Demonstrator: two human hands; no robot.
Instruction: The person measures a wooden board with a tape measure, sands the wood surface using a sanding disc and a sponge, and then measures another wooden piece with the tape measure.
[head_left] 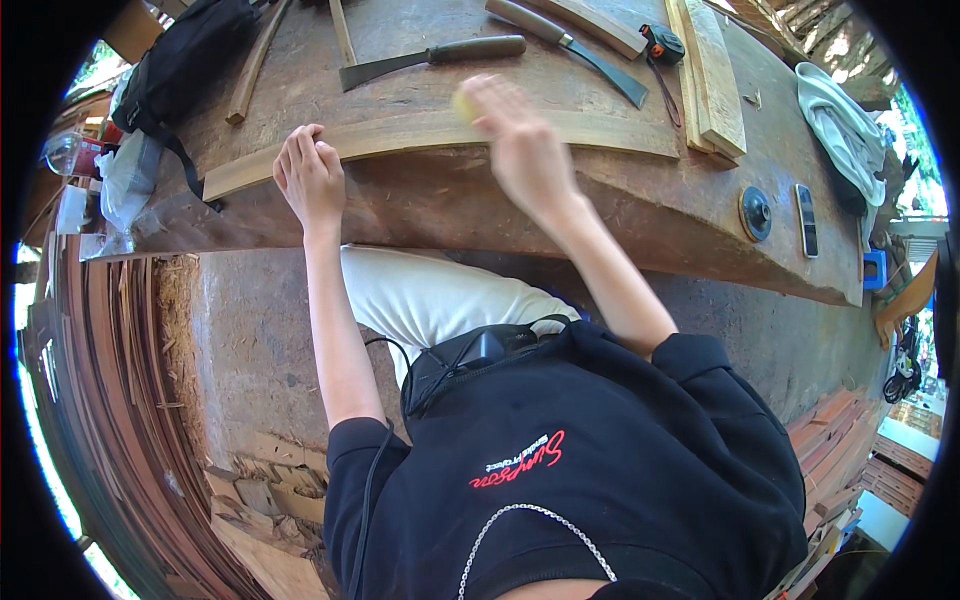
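A long pale wooden strip (405,135) lies across the workbench (650,210) near its front edge. My left hand (308,175) presses on the strip's left part with curled fingers, closed on it. My right hand (525,160) is over the strip right of centre, closed on a small yellow pad (463,105), mostly hidden by the fingers. Behind the strip lie a dark wide-bladed tool (385,68) with a long handle and another bladed tool (620,85), angled toward the right.
A black bag (190,50), plastic bottle (65,152) and plastic bags (130,200) sit left. Rightward are boards (710,100), a tape measure (662,45), black disc (755,210), phone (807,220) and white cloth (835,120). Long planks (110,390) lie below at left.
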